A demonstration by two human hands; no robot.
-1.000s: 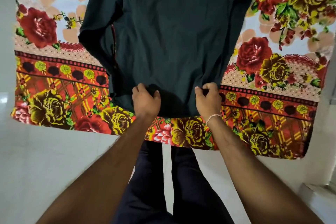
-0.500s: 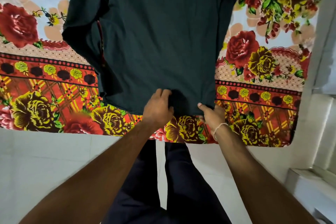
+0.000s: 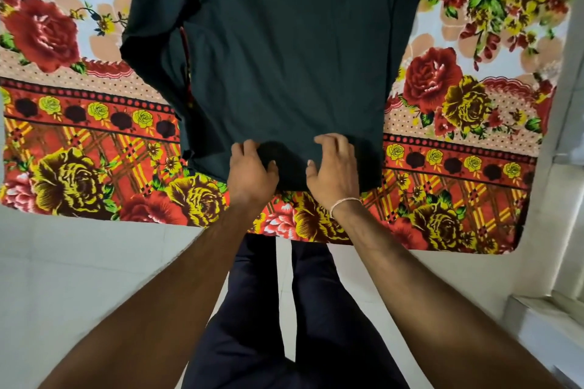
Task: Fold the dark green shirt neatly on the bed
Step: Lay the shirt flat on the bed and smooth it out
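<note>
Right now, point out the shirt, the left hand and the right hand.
shirt (image 3: 284, 50), head view, middle of the flat body panel.
left hand (image 3: 251, 172), head view, back of the hand.
right hand (image 3: 335, 167), head view, back of the hand.

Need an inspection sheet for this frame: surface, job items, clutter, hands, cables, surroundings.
Surface: floral bedsheet covering the bed, its near edge hanging toward the floor.
Job's things: dark green shirt spread flat, one sleeve folded in on the left side.
Clutter: nothing seen.
Hands: left hand and right hand grip the shirt's near hem; thread bracelet on the right wrist.
Cables: nothing seen.
Surroundings: pale tiled floor.
</note>
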